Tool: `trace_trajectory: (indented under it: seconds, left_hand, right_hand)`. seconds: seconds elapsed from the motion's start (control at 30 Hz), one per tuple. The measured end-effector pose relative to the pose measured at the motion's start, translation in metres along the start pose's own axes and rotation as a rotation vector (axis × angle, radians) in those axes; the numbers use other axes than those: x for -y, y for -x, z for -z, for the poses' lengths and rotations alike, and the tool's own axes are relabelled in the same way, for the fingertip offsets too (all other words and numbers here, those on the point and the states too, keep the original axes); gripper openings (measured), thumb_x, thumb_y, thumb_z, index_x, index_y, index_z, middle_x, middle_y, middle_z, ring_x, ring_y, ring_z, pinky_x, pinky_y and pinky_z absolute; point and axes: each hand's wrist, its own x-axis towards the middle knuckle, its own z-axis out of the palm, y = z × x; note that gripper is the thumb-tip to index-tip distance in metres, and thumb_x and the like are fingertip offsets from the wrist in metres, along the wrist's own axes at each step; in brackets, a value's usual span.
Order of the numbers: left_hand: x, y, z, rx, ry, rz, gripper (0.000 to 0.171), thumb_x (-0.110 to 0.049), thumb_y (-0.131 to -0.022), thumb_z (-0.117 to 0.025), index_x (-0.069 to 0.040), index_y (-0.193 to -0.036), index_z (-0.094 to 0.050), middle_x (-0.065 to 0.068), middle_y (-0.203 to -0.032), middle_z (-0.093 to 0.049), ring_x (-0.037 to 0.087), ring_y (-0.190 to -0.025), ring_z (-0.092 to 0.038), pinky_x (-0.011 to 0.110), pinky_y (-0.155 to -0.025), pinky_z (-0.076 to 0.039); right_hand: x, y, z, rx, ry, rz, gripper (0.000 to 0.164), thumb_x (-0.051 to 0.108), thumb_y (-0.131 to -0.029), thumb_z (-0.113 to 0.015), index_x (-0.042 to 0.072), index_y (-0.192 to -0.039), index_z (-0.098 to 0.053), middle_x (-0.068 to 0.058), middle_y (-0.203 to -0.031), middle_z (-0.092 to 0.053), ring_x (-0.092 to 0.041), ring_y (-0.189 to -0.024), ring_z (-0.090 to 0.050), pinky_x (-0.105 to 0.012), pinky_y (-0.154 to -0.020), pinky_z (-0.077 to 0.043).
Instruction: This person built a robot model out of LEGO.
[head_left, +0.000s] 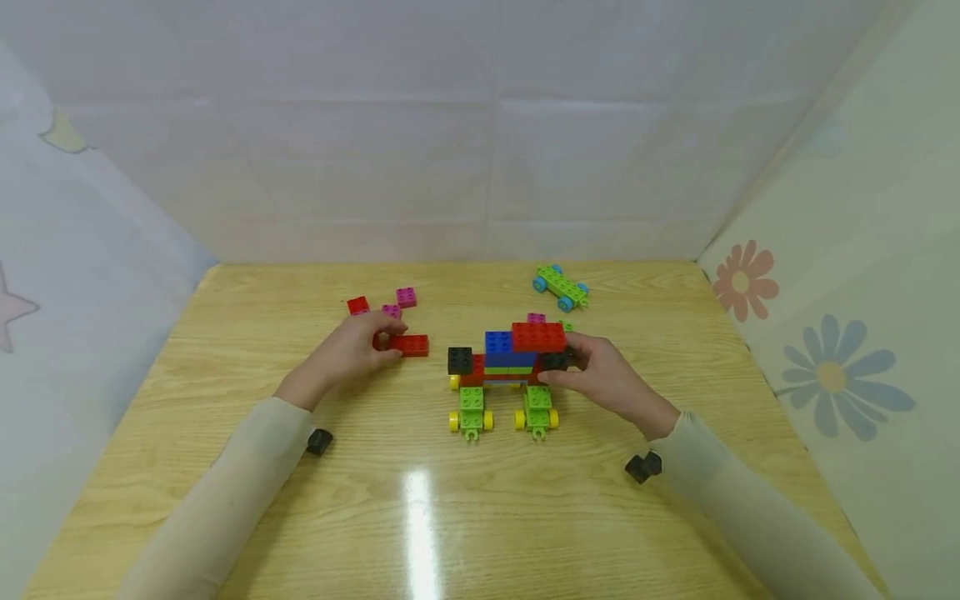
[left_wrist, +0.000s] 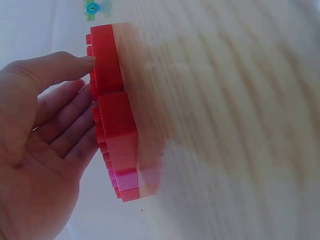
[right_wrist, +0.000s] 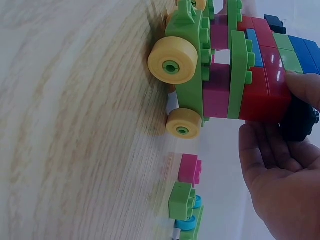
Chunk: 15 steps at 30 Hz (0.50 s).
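Note:
Before my right hand (head_left: 600, 375) stands a multicoloured toy-brick build (head_left: 510, 360) on yellow wheels (right_wrist: 172, 60). That hand grips its right end, the thumb beside a black brick (right_wrist: 298, 117) and the other fingers round the far side. A larger red brick (head_left: 537, 337) tops the blue bricks (head_left: 498, 343) there. To the left, my left hand (head_left: 345, 354) reaches over a loose red brick (head_left: 410, 346) lying on the table. In the left wrist view the thumb is at the studs of a red brick (left_wrist: 106, 60); the index fingertip is hidden.
Pink bricks (head_left: 406, 297) and a small red brick (head_left: 357, 305) lie behind my left hand. A green wheeled base (head_left: 562, 287) with blue wheels sits at the back right. Black pieces (head_left: 319, 442) lie near both forearms. Cloth walls (head_left: 360, 167) border the wooden table (head_left: 360, 525).

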Motion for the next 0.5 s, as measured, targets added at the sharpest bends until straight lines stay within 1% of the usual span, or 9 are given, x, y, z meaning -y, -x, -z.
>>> trace_trajectory:
  seconds: [0.1,0.33,0.5]
  left_hand:
    - [-0.0016,-0.0014,0.0004,0.01,-0.018,-0.005,0.043,-0.014,-0.102,-0.083,-0.003,-0.142,-0.073,0.015,-0.138,-0.076,0.033,-0.113,-0.067,0.054,-0.103,-0.06]
    - [-0.0056,-0.0047,-0.001,0.036,-0.071,-0.017,0.042,-0.013,-0.103,-0.081,-0.002,-0.142,-0.072,0.017,-0.141,-0.075,0.037,-0.123,-0.071,0.059,-0.111,-0.06]
    - [-0.0062,-0.0058,-0.0019,0.044,-0.115,-0.031,0.041,-0.014,-0.103,-0.081,-0.001,-0.141,-0.073,0.018,-0.138,-0.077,0.036,-0.121,-0.072,0.058,-0.11,-0.06]
  right_hand:
    - [-0.0002,0.0004,-0.0001,0.001,-0.001,0.003,0.054,0.021,-0.102,-0.084,0.012,-0.153,-0.067,-0.011,-0.143,-0.077,-0.025,-0.116,-0.074,-0.041,-0.105,-0.059]
    - [0.0007,0.0005,-0.0001,-0.002,-0.001,0.001,0.054,0.021,-0.102,-0.084,0.013,-0.153,-0.067,-0.01,-0.144,-0.077,-0.026,-0.118,-0.074,-0.041,-0.105,-0.059]
    - [0.0,-0.0001,0.0004,0.0,0.001,0.006,0.054,0.021,-0.102,-0.084,0.013,-0.153,-0.067,-0.01,-0.144,-0.076,-0.026,-0.119,-0.074,-0.04,-0.105,-0.059]
